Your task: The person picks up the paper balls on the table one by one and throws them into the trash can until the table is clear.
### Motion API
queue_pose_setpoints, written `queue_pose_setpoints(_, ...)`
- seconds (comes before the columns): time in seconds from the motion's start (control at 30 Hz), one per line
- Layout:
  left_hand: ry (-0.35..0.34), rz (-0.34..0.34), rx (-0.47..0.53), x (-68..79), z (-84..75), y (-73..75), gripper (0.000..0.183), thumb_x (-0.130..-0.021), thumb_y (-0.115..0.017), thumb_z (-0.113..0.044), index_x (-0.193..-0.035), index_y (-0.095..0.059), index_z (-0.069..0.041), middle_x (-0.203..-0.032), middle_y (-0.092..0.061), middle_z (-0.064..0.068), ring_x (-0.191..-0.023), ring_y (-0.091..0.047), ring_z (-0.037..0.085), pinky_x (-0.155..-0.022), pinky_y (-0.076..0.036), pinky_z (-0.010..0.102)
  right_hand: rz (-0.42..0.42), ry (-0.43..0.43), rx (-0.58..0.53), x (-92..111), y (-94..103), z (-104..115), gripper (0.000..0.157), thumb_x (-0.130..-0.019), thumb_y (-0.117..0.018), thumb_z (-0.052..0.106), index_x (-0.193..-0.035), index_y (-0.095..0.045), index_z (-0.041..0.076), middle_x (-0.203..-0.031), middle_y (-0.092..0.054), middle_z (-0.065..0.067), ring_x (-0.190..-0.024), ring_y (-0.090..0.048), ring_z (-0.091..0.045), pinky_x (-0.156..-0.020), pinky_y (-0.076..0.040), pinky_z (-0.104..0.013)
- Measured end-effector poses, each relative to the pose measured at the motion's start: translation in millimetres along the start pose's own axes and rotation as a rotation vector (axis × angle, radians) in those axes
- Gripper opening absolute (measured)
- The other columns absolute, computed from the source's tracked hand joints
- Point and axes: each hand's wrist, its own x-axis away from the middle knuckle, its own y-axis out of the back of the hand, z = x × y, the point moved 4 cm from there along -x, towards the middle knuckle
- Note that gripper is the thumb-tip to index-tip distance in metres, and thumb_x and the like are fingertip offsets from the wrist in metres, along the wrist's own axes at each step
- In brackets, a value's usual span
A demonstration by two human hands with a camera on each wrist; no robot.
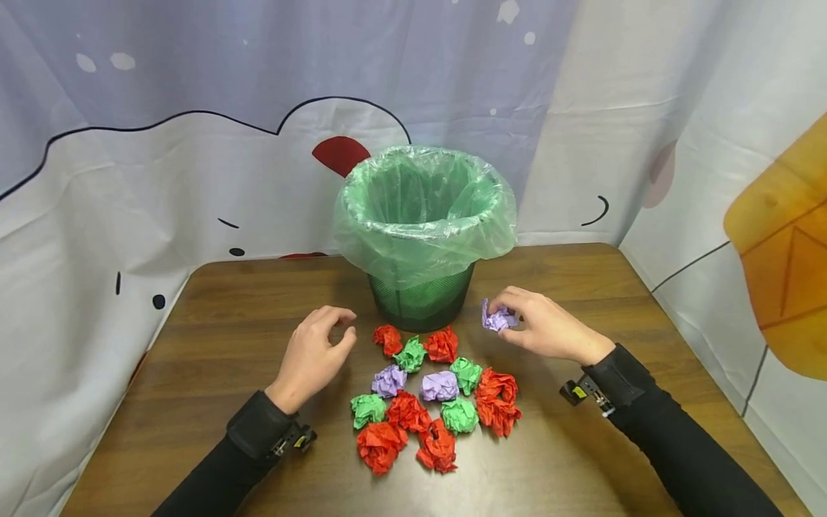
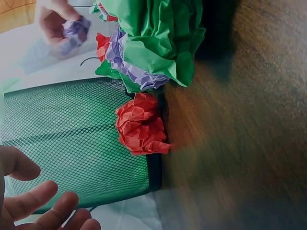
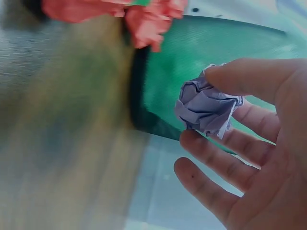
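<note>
Beside the bin [image 1: 423, 237], to its right and just above the tabletop [image 1: 581, 445], the right hand [image 1: 549, 327] pinches a purple ball [image 1: 497, 318] between thumb and fingers. The left hand [image 1: 313, 355] hovers empty left of the bin, fingers loosely curled. About thirteen red, green and purple balls [image 1: 436, 402] lie heaped before the bin. Its green liner [image 1: 388, 237] shows nothing inside from here, so the work looks barely begun.

2 bare hands, the left hand [image 1: 314, 350] and the right hand [image 1: 546, 326], are seen emerging from long black sleeves [image 1: 685, 445]; a small black clip-like device [image 1: 584, 392] with a yellow mark is strapped at each wrist.
</note>
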Motion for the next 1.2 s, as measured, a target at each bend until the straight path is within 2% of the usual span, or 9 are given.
queue_pose_setpoints(0.1,0.002,0.012,0.001,-0.7,-1.0,-1.8,0.019,-0.093,-0.064,-0.020,-0.110,-0.071,-0.016,-0.105,-0.068,0.000,-0.098,-0.063,0.021,-0.081,-0.051,0.041,-0.018,0.015,-0.009,0,15.4,5,0.030,-0.084,-0.076,0.013,-0.113,-0.066,0.014,-0.111,-0.063,0.003,-0.097,-0.060,-0.012,-0.082,-0.055,-0.038)
queue_pose_setpoints(0.4,-0.010,0.023,-0.005,-1.5,-4.6,-9.1,0.019,-0.093,-0.064,-0.021,-0.109,-0.072,-0.014,-0.104,-0.069,0.002,-0.099,-0.064,0.021,-0.084,-0.053,0.044,-0.093,0.078,0.029,-1,69.2,30,0.029,-0.084,-0.077,0.010,-0.110,-0.066,0.014,-0.107,-0.064,0.004,-0.092,-0.058,-0.009,-0.078,-0.052,-0.033)
queue_pose_setpoints(0.77,-0.012,0.048,-0.001,-0.8,-4.8,-14.8,0.018,-0.092,-0.065,-0.020,-0.108,-0.071,-0.014,-0.103,-0.069,0.002,-0.098,-0.064,0.023,-0.080,-0.052,0.043,-0.092,0.180,0.086,-13,122.4,65,0.028,-0.081,-0.076,0.011,-0.106,-0.067,0.020,-0.100,-0.062,0.013,-0.087,-0.055,-0.003,-0.075,-0.046,-0.019)
queue_pose_setpoints(0.9,-0.019,0.037,0.003,-1.7,-5.3,-14.5,0.018,-0.092,-0.064,-0.019,-0.107,-0.072,-0.015,-0.103,-0.070,0.001,-0.097,-0.064,0.022,-0.080,-0.052,0.043,-0.113,0.217,0.077,-24,142.3,76,0.026,-0.081,-0.074,0.009,-0.105,-0.068,0.019,-0.097,-0.063,0.013,-0.085,-0.055,-0.003,-0.074,-0.045,-0.017)
queue_pose_setpoints(1.03,-0.018,0.033,0.001,-2.2,-5.6,-14.2,0.018,-0.092,-0.064,-0.019,-0.107,-0.072,-0.014,-0.102,-0.070,0.001,-0.096,-0.064,0.022,-0.080,-0.052,0.043,-0.163,0.249,0.087,-41,160.2,83,0.025,-0.084,-0.072,0.008,-0.108,-0.069,0.014,-0.097,-0.066,0.009,-0.086,-0.058,-0.003,-0.076,-0.047,-0.019)
queue_pose_setpoints(1.2,-0.012,0.049,-0.002,-1.0,-6.2,-15.7,0.018,-0.092,-0.064,-0.020,-0.108,-0.072,-0.014,-0.103,-0.070,0.002,-0.098,-0.064,0.022,-0.082,-0.052,0.044,-0.213,0.230,0.095,-65,174.0,87,0.030,-0.089,-0.070,0.009,-0.119,-0.068,0.009,-0.104,-0.070,0.001,-0.091,-0.062,-0.007,-0.080,-0.050,-0.020)
